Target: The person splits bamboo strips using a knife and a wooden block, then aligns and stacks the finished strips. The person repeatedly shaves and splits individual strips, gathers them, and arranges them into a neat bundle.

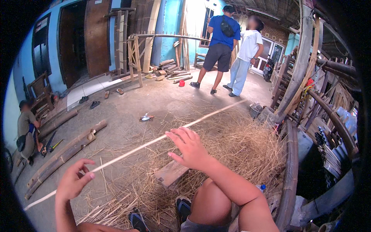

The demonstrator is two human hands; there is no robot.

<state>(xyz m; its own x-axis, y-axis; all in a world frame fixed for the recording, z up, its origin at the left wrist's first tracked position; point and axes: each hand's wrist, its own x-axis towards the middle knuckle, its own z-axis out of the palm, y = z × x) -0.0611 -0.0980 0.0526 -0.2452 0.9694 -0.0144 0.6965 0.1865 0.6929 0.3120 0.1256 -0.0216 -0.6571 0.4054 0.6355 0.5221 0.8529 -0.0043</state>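
A long, thin, pale bamboo strip [143,146] slants across in front of me, its right end higher and farther away. My left hand [73,178] loosely holds it near the lower left end, the strip passing between thumb and curved fingers. Farther along, my right hand [190,150] lies over the strip with fingers stretched out and the thumb apart below it. Under my right wrist is a wooden block [171,173], partly covered by straw-like shavings [235,145]. My bent knee [210,201] and sandalled feet show at the bottom.
Split bamboo poles [65,154] lie on the left, near a crouching person [29,129]. Two people [224,42] stand at the back beside a bamboo frame [135,58]. A dark pole [290,170] and stacked materials line the right side. A red cup [181,83] stands farther off.
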